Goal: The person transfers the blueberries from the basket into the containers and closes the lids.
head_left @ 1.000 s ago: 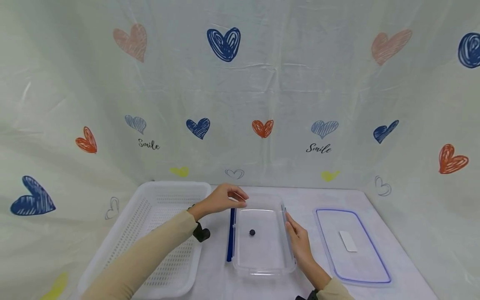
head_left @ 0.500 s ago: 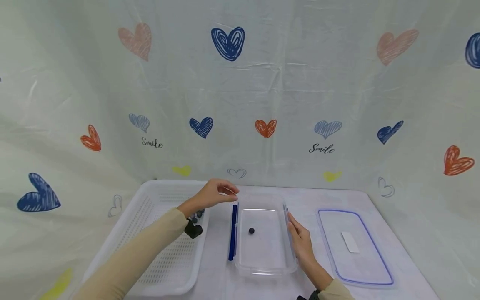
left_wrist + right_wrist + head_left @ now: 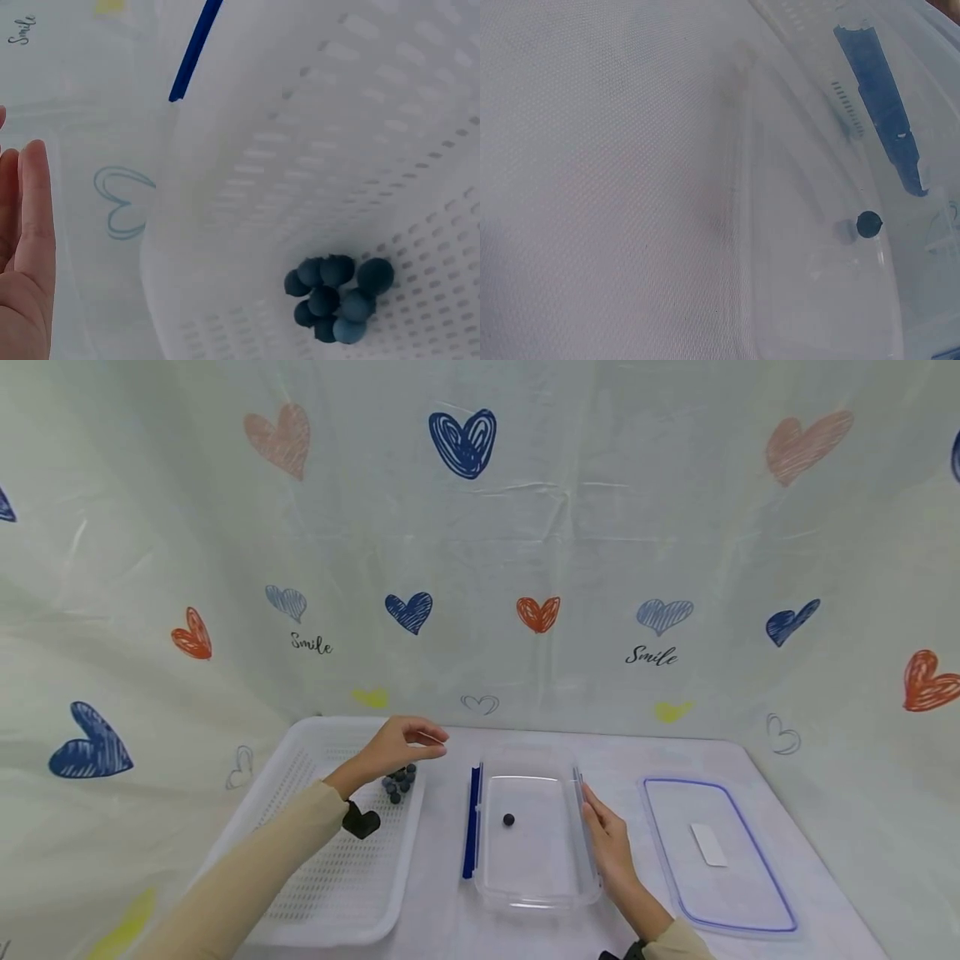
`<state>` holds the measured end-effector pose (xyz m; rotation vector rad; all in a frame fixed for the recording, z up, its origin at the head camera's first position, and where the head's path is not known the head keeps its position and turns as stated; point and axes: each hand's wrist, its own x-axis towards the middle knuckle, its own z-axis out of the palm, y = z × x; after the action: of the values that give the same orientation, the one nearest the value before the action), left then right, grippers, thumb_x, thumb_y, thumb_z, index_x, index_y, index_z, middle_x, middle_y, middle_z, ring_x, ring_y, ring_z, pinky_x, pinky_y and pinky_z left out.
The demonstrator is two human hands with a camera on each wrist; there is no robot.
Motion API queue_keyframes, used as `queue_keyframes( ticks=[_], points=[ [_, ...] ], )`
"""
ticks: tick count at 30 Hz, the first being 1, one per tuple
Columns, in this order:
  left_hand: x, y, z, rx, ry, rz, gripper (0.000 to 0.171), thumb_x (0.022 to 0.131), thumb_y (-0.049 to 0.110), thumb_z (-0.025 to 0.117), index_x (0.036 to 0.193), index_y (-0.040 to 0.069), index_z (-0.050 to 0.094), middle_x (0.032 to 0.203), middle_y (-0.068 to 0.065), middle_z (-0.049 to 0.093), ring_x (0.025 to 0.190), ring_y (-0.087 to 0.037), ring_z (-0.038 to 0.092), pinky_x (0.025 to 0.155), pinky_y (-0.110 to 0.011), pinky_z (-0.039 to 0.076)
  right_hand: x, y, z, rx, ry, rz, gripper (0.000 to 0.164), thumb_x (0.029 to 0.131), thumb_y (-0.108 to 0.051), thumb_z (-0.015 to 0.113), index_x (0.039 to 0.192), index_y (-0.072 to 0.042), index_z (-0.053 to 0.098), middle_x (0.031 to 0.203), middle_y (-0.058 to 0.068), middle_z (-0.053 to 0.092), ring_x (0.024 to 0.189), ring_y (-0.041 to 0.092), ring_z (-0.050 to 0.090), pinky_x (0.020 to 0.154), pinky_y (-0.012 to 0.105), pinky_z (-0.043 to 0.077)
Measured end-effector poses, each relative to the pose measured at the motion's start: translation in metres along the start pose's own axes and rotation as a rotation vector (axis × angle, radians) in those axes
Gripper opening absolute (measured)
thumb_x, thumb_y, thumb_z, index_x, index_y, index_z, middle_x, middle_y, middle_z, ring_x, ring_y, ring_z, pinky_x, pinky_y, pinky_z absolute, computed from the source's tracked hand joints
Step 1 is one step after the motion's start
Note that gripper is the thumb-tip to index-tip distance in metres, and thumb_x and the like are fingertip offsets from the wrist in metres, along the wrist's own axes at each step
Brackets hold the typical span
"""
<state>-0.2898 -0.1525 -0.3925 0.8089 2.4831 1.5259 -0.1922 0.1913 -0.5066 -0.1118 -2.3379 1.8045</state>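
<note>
My left hand [image 3: 401,744] is over the right rim of a white perforated basket [image 3: 330,935], fingers loosely extended and nothing between them. In the left wrist view its straight fingers [image 3: 36,217] show at the left edge. A small cluster of blueberries [image 3: 334,298] lies in the basket's far right corner. My right hand [image 3: 611,847] holds the right side of a clear plastic food container [image 3: 538,900], thumb along the rim. One blueberry [image 3: 508,819] sits inside the container; the right wrist view shows that blueberry [image 3: 869,224] through the clear wall. A blue latch [image 3: 471,822] hangs along the container's left side.
A clear lid with a blue seal [image 3: 723,860] lies at the right of the white-covered table [image 3: 442,877], with a white rectangular piece [image 3: 708,845] on it. Behind the table hangs a curtain [image 3: 480,535] printed with hearts.
My left hand has moved left from above the container's far left corner to the basket's edge, bringing the blueberry cluster into sight. The right hand stays at the container.
</note>
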Motion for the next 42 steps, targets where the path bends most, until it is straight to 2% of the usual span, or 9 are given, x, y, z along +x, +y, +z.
queue_keyframes(
  ticks=[3, 5, 12, 20, 23, 30, 38, 42],
  points=[
    [-0.004, -0.006, -0.006, 0.007, 0.017, -0.02, 0.024, 0.081, 0.02, 0.071, 0.102, 0.01, 0.067, 0.104, -0.005, 0.065, 0.094, -0.021, 0.062, 0.083, -0.036, 0.05, 0.0, 0.0, -0.001, -0.006, 0.004, 0.005, 0.046, 0.099, -0.028, 0.043, 0.139, -0.008, 0.038, 0.143, 0.008, 0.034, 0.131, 0.024, 0.031, 0.103, 0.036, 0.029],
    [-0.005, -0.018, -0.009, 0.008, 0.028, -0.023, 0.024, 0.08, 0.023, 0.072, 0.102, 0.012, 0.068, 0.103, -0.003, 0.065, 0.092, -0.018, 0.062, 0.082, -0.034, 0.05, 0.0, -0.001, -0.001, -0.009, 0.009, -0.001, 0.046, 0.099, -0.027, 0.043, 0.139, -0.007, 0.038, 0.143, 0.009, 0.034, 0.131, 0.026, 0.031, 0.103, 0.039, 0.029],
    [-0.015, -0.03, -0.016, 0.004, 0.069, -0.074, 0.029, 0.081, 0.02, 0.072, 0.105, 0.004, 0.066, 0.104, -0.01, 0.065, 0.091, -0.02, 0.062, 0.078, -0.029, 0.051, 0.0, -0.001, -0.002, -0.004, 0.007, 0.015, 0.045, 0.099, -0.027, 0.043, 0.14, -0.008, 0.038, 0.144, 0.007, 0.034, 0.131, 0.023, 0.031, 0.103, 0.037, 0.028],
    [-0.024, -0.047, -0.022, -0.024, 0.091, -0.069, 0.031, 0.081, 0.016, 0.071, 0.106, -0.001, 0.064, 0.103, -0.014, 0.065, 0.092, -0.023, 0.062, 0.077, -0.029, 0.051, 0.001, -0.002, -0.001, 0.01, 0.011, -0.009, 0.045, 0.099, -0.025, 0.043, 0.139, -0.006, 0.038, 0.143, 0.01, 0.034, 0.131, 0.026, 0.03, 0.103, 0.038, 0.028],
    [-0.027, -0.054, -0.025, -0.011, 0.094, -0.066, 0.032, 0.081, 0.016, 0.072, 0.106, -0.003, 0.064, 0.103, -0.018, 0.064, 0.091, -0.024, 0.062, 0.076, -0.028, 0.052, 0.0, -0.004, -0.001, 0.01, 0.006, -0.014, 0.045, 0.099, -0.025, 0.042, 0.139, -0.006, 0.037, 0.143, 0.01, 0.034, 0.131, 0.027, 0.03, 0.103, 0.039, 0.028],
    [-0.035, -0.071, -0.028, 0.063, 0.08, -0.079, 0.024, 0.08, 0.016, 0.072, 0.1, 0.004, 0.067, 0.102, -0.015, 0.065, 0.088, -0.025, 0.064, 0.073, -0.028, 0.052, 0.0, -0.007, -0.001, 0.017, -0.002, -0.002, 0.044, 0.1, -0.024, 0.041, 0.14, -0.007, 0.037, 0.144, 0.009, 0.033, 0.132, 0.025, 0.028, 0.103, 0.036, 0.027],
    [-0.047, -0.086, -0.027, 0.107, 0.052, -0.164, 0.029, 0.081, 0.015, 0.071, 0.102, -0.004, 0.064, 0.105, -0.019, 0.064, 0.09, -0.026, 0.063, 0.074, -0.03, 0.052, -0.001, -0.005, -0.001, 0.017, -0.003, 0.011, 0.045, 0.099, -0.024, 0.042, 0.14, -0.007, 0.037, 0.144, 0.008, 0.033, 0.132, 0.024, 0.029, 0.103, 0.036, 0.027],
    [-0.053, -0.095, -0.025, 0.1, 0.065, -0.156, 0.028, 0.08, 0.013, 0.072, 0.1, -0.006, 0.065, 0.101, -0.02, 0.065, 0.086, -0.028, 0.064, 0.071, -0.03, 0.052, -0.001, -0.004, 0.0, 0.022, -0.008, 0.014, 0.044, 0.099, -0.024, 0.043, 0.14, -0.007, 0.037, 0.144, 0.007, 0.034, 0.132, 0.023, 0.029, 0.103, 0.034, 0.027]
  ],
)
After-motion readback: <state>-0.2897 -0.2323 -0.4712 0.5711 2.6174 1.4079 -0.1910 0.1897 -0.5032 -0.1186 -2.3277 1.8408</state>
